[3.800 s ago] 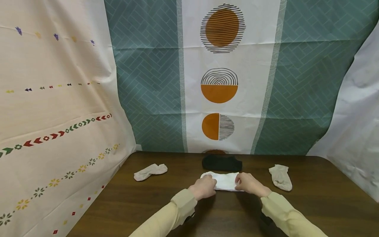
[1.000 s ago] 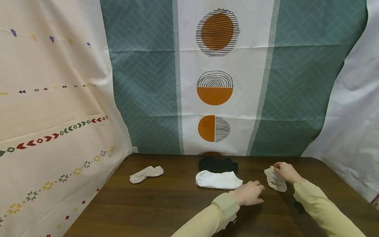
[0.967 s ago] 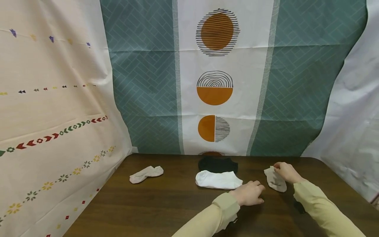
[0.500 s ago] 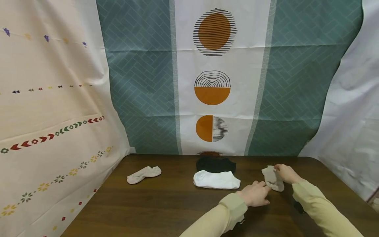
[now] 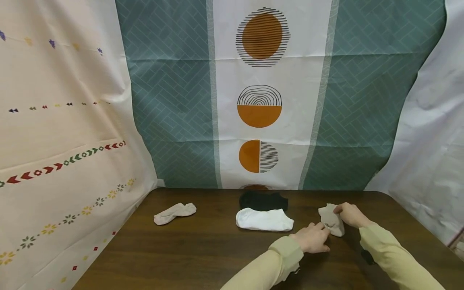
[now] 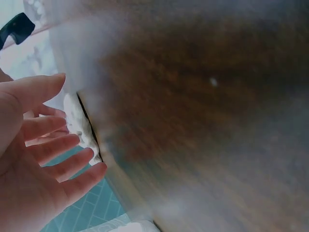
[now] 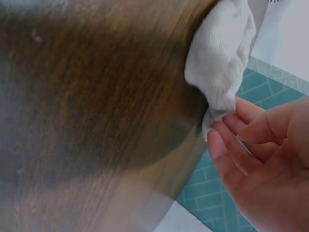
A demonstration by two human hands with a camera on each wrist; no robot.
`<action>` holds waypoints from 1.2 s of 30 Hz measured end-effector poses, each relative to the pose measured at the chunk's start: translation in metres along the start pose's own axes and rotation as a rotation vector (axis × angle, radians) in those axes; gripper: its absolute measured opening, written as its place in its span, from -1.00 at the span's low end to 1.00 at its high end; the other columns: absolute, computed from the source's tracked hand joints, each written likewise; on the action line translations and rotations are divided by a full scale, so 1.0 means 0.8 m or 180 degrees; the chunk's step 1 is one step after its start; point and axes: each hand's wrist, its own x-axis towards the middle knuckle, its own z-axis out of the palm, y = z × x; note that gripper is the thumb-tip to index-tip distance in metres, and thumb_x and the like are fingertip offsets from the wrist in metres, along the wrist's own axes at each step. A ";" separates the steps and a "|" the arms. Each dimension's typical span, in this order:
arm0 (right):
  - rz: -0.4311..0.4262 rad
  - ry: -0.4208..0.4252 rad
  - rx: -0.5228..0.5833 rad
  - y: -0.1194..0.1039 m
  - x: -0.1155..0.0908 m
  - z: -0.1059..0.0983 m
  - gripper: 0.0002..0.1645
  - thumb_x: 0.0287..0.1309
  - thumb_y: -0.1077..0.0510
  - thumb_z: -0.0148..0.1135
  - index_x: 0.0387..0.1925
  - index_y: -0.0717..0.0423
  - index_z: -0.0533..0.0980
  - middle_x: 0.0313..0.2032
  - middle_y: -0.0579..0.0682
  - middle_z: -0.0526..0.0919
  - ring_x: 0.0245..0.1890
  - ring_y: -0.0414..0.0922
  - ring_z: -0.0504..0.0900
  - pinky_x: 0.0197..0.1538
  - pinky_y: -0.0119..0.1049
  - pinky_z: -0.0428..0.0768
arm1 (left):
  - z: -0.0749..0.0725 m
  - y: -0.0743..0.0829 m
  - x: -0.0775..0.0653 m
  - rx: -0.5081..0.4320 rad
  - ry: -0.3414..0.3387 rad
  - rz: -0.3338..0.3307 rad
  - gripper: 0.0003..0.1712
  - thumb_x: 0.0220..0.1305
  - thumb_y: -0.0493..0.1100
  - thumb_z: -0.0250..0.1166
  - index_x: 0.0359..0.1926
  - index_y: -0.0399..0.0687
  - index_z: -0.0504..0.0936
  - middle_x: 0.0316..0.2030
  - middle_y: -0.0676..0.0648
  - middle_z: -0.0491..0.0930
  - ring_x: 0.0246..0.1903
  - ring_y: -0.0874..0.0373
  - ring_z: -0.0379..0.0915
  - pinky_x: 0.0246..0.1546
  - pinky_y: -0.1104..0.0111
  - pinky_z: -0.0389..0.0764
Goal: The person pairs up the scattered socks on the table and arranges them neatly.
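Note:
A beige sock (image 5: 331,220) lies on the table between both hands. My right hand (image 5: 351,214) is at its upper right edge. In the right wrist view, the fingertips (image 7: 215,141) touch the end of the sock (image 7: 219,55), with the thumb apart from the cloth. My left hand (image 5: 311,237) rests low over the table with its fingertips at the sock's lower left edge. Loosely extended, spread fingers show on that hand (image 6: 43,154) in the left wrist view, the sock (image 6: 79,123) lying beyond them.
Left of my left hand lies a flat white sock (image 5: 264,220), with a black sock (image 5: 263,201) just behind it. Another beige sock (image 5: 175,213) lies at the left of the brown table (image 5: 188,253). Patterned cloths (image 5: 174,100) hang behind the table.
From the white sock, both hands have moved right to the right-hand beige sock. In the last second that sock has shifted slightly and changed shape, and my left hand has come up to it.

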 end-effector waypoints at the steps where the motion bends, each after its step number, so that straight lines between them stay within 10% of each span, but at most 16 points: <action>1: -0.0013 0.0013 -0.0001 0.000 0.001 0.000 -0.62 -0.24 0.52 -0.17 -0.36 0.45 0.53 -0.30 0.35 0.54 -0.18 0.29 0.46 -0.21 0.03 0.42 | -0.001 0.000 0.000 -0.0002 -0.0001 0.0004 -0.53 0.10 0.17 0.23 0.04 0.22 0.45 -0.03 0.21 0.31 -0.19 0.29 0.26 -0.40 0.49 0.41; 10: 0.0186 0.0055 0.0265 -0.003 -0.003 -0.006 -0.75 -0.09 0.46 -0.09 -0.46 0.36 0.55 -0.48 0.10 0.56 -0.52 -0.06 0.53 -0.44 -0.17 0.46 | -0.001 -0.002 0.000 -0.0015 -0.0060 -0.0019 -0.53 0.10 0.17 0.23 0.06 0.27 0.45 -0.07 0.23 0.35 -0.19 0.29 0.29 -0.42 0.46 0.41; 26: 0.0498 0.0001 0.0079 -0.003 -0.007 -0.005 -0.81 0.08 0.22 0.11 -0.39 0.32 0.52 -0.48 0.07 0.53 -0.49 -0.04 0.48 -0.45 -0.09 0.41 | -0.001 0.002 -0.009 0.0176 -0.0045 -0.0144 -0.75 0.13 0.17 0.20 -0.19 0.32 0.60 -0.24 0.10 0.31 -0.29 0.25 0.23 -0.49 0.41 0.37; 36: 0.0753 0.0007 0.0238 -0.008 -0.019 -0.007 -0.92 -0.01 0.27 0.14 -0.54 0.21 0.47 -0.69 -0.06 0.46 -0.69 -0.13 0.45 -0.57 -0.19 0.40 | -0.004 -0.006 -0.009 -0.0082 0.0336 -0.0440 -0.86 0.18 0.01 0.17 -0.25 0.20 0.60 -0.39 0.14 0.42 -0.38 0.30 0.37 -0.59 0.38 0.41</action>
